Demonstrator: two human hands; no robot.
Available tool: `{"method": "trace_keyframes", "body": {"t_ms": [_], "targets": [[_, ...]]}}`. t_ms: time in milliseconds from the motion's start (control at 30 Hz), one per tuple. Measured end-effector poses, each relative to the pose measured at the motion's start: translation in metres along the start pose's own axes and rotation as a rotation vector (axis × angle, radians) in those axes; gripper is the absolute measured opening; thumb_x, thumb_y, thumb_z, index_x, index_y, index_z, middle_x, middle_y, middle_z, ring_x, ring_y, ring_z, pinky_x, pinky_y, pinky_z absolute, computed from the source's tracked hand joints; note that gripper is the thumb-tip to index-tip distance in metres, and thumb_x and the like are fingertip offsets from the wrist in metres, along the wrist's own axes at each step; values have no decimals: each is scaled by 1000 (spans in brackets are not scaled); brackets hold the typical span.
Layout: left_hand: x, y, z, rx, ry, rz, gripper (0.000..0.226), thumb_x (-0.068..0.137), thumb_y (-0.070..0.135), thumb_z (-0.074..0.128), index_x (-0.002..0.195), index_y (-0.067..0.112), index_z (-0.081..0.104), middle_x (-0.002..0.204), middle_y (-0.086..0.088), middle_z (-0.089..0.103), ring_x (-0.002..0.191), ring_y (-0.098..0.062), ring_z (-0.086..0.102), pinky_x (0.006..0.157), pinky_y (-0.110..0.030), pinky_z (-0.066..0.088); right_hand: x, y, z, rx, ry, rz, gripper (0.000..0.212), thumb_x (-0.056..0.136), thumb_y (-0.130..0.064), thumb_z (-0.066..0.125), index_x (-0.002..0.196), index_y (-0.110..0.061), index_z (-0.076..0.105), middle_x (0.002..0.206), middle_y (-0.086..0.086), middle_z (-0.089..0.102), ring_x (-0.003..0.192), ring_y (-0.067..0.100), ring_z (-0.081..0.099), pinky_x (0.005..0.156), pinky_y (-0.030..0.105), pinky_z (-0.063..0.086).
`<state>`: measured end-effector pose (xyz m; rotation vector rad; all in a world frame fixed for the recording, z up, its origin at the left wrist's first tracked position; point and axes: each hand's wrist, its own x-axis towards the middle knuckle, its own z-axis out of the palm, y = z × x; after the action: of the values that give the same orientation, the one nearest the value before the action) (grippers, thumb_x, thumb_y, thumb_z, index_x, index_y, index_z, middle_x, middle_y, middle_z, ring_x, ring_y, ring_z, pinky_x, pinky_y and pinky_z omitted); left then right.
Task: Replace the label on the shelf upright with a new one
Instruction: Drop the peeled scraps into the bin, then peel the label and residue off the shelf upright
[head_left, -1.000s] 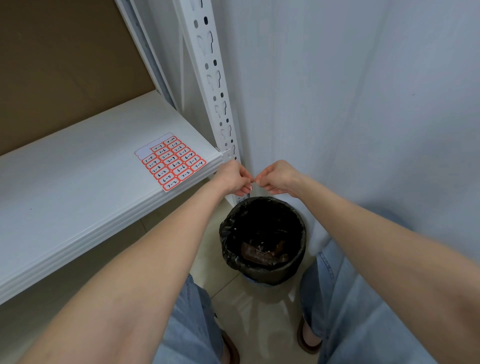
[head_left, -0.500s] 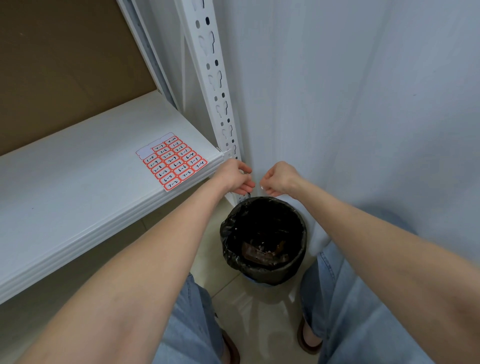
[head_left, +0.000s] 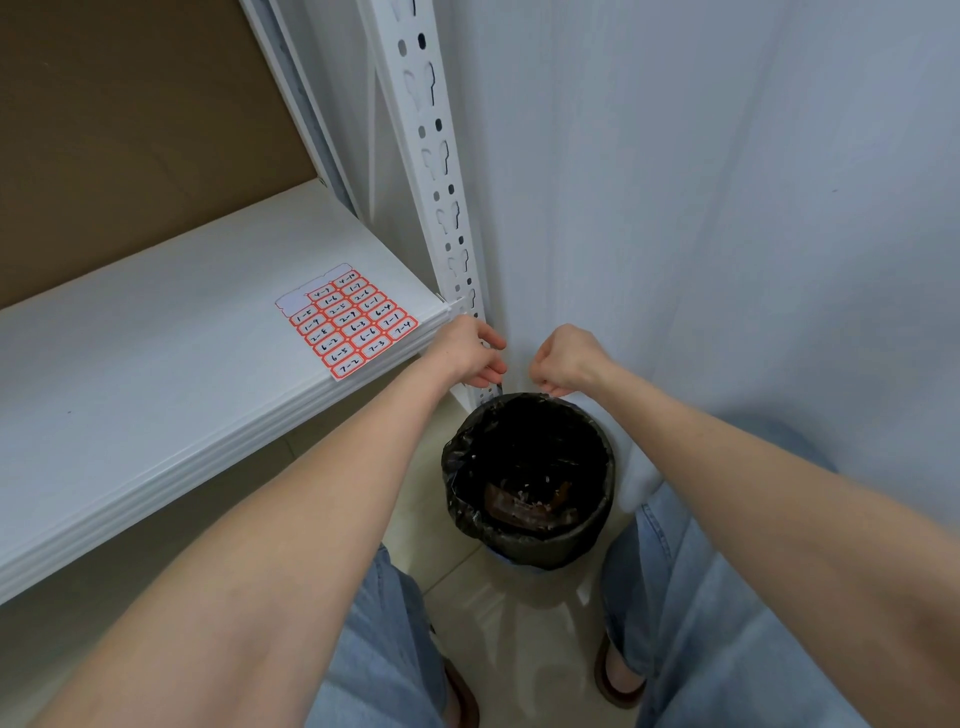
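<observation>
upright: white perforated post, running from top centre down to mid-frame; its lower stretch is behind the left hand.
sheet: red-bordered labels with handwritten numbers, lying flat at the shelf's front right corner, left of centre; its top-left cells are blank.
shelf: white board across the left half of the frame.
left hand: centre frame, just below the shelf corner and in front of the upright. Fingers loosely spread, thumb apart, nothing seen in them. Contact with the upright: cannot tell.
right hand: just right of the left hand, not touching it, above the bin's far rim. Fingers curled down with tips bunched; whether they pinch anything: cannot tell.
bin: black liner, on the floor just below both hands; brown scraps at the bottom.
</observation>
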<state>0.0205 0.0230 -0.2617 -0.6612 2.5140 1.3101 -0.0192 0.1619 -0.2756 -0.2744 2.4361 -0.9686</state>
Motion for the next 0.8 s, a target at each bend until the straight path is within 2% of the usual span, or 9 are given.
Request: {"method": "trace_keyframes", "body": {"t_ms": [67,133,200,333,467,567,633,700,800], "targets": [[-1,-1,0,0,2,1,22,93,0,48,110,8,59,91,-13,71,74,-23,69,75,-34,59,1,0,1,23,-8,1,18,76,0,56,86,4,70,70,13,61,65,24,61,80,39,59],[-3,0,-1,-9,9,10,18,92,0,51,106,8,59,89,-12,71,73,-23,69,74,-34,59,-2,-1,-1,54,8,-23,4,78,-5,62,77,-3,66,67,11,60,63,22,57,77,35,59],[-6,2,-3,-22,40,39,13,89,1,56,99,8,60,82,-10,69,68,-19,67,70,-31,59,-1,-4,-2,129,25,-63,12,82,-13,65,73,-6,64,66,9,61,62,20,56,72,34,57],[-13,16,-13,-97,222,143,11,92,7,52,90,6,63,77,-10,68,59,-15,65,62,-28,57,1,-23,-10,236,172,-193,11,84,-19,61,79,-13,68,77,7,67,74,24,63,85,44,55],[-22,41,-35,-146,389,275,24,96,16,44,89,8,66,77,-10,69,61,-20,65,64,-34,58,-9,-58,-33,206,336,-284,29,82,-37,63,74,-9,66,73,8,66,71,23,60,68,34,49],[-26,62,-54,-119,539,359,23,95,24,45,88,17,66,74,-3,69,64,-19,68,67,-37,59,-14,-86,-49,171,452,-365,19,89,-28,53,95,-18,69,85,-1,66,81,20,60,75,32,49],[-32,80,-70,-85,657,427,19,95,28,46,93,20,63,75,2,67,71,-20,67,70,-39,58,-17,-107,-61,199,534,-432,24,89,-20,51,109,-21,64,89,-5,62,86,17,60,80,32,49],[-39,97,-86,-39,784,508,15,95,27,48,98,18,60,79,5,63,78,-20,63,73,-36,53,-19,-130,-73,236,597,-508,27,88,-17,53,113,-20,61,94,-5,61,88,17,62,81,31,49],[-49,117,-108,-37,946,583,13,93,24,54,103,15,54,86,5,55,80,-17,55,68,-29,44,-24,-162,-88,233,651,-602,28,88,-18,56,116,-19,59,110,0,61,93,17,62,82,31,48]]}}
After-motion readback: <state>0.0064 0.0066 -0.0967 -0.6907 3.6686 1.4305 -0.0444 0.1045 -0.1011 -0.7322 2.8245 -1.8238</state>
